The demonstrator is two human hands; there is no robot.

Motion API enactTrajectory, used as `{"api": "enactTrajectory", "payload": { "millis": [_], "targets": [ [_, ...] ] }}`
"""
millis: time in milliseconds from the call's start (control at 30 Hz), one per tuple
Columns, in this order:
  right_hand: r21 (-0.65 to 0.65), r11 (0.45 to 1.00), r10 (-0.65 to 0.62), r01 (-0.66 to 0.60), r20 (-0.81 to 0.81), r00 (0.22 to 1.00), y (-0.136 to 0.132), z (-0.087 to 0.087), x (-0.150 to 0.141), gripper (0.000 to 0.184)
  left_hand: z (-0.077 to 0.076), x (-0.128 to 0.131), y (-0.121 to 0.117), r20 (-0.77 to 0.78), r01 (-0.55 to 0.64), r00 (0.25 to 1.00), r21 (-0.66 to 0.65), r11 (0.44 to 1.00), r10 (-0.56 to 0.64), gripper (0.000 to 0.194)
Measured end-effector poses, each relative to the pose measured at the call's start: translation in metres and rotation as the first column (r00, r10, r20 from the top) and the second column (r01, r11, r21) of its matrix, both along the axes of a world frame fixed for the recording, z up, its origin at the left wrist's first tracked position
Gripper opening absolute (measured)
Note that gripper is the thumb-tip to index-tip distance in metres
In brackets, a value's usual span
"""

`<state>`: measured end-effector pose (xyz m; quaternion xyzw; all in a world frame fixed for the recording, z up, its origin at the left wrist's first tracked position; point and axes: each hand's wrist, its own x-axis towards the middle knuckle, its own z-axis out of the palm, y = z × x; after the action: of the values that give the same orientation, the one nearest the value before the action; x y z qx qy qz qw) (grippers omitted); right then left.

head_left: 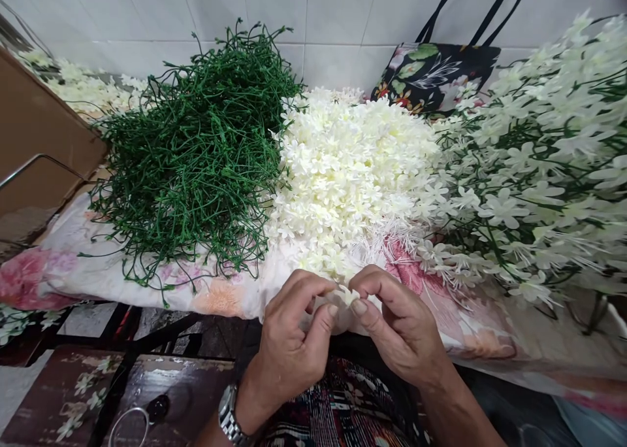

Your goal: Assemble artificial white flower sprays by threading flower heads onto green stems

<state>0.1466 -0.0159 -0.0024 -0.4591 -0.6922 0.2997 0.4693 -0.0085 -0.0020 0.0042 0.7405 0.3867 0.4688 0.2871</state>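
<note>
Between the fingertips of both my hands is a small white artificial flower point(347, 296), close to my body at the table's front edge. My left hand point(298, 332), with a metal watch on the wrist, pinches its left side. My right hand point(401, 323) pinches the right side between thumb and index finger. Just beyond my fingers lies a heap of loose white artificial blossoms point(353, 166). A bunch of thin white stamens point(386, 241) lies beside it. To the left spreads a tangled pile of green plastic stems point(196, 153).
Assembled white flowers on green stems point(529, 185) are heaped at the right. A black floral bag point(435, 74) leans against the tiled wall point(337, 9). A cardboard box point(39, 120) stands at the left. Flowered cloth point(220, 297) covers the table.
</note>
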Motion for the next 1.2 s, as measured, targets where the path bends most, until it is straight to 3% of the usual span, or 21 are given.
{"api": "enactTrajectory", "payload": {
  "millis": [200, 367, 467, 667, 767, 867, 967, 1200],
  "targets": [
    [-0.036, 0.999, 0.011, -0.011, -0.004, 1.0, -0.002, -0.003, 0.001, 0.011, 0.002, -0.004, 0.0, 0.109, -0.005, 0.994, -0.172, 0.985, 0.024, 0.013],
    [-0.01, 1.0, -0.024, 0.025, 0.023, 0.999, -0.003, -0.002, 0.002, 0.015, -0.001, -0.004, 0.0, 0.205, -0.016, 0.977, -0.241, 0.97, 0.067, 0.013],
    [-0.018, 0.999, -0.03, 0.03, 0.023, 0.999, -0.003, 0.0, 0.0, 0.019, 0.0, -0.003, 0.0, 0.241, 0.031, 0.97, -0.3, 0.953, 0.044, 0.011],
    [-0.026, 0.999, -0.038, 0.038, 0.0, 0.999, -0.005, 0.0, -0.002, 0.025, 0.0, 0.0, -0.001, 0.313, 0.183, 0.949, -0.459, 0.869, -0.034, 0.019],
    [-0.039, 0.998, -0.041, 0.041, 0.009, 0.999, -0.006, -0.001, -0.002, 0.028, 0.0, 0.0, -0.003, 0.299, 0.161, 0.954, -0.406, 0.899, -0.036, 0.017],
    [-0.013, 0.999, -0.033, 0.033, 0.017, 0.999, -0.004, 0.0, -0.003, 0.028, 0.004, 0.0, -0.005, 0.215, 0.101, 0.976, -0.263, 0.96, -0.044, 0.008],
    [0.021, 1.0, -0.011, 0.011, 0.026, 1.0, -0.002, 0.0, -0.004, 0.029, 0.008, 0.002, -0.005, 0.122, 0.103, 0.989, -0.157, 0.982, -0.085, 0.005],
    [-0.007, 1.0, 0.026, -0.026, 0.001, 1.0, -0.006, 0.001, 0.003, 0.033, 0.006, 0.0, -0.003, 0.1, 0.056, 0.994, -0.167, 0.984, -0.04, 0.016]
  ]
}}
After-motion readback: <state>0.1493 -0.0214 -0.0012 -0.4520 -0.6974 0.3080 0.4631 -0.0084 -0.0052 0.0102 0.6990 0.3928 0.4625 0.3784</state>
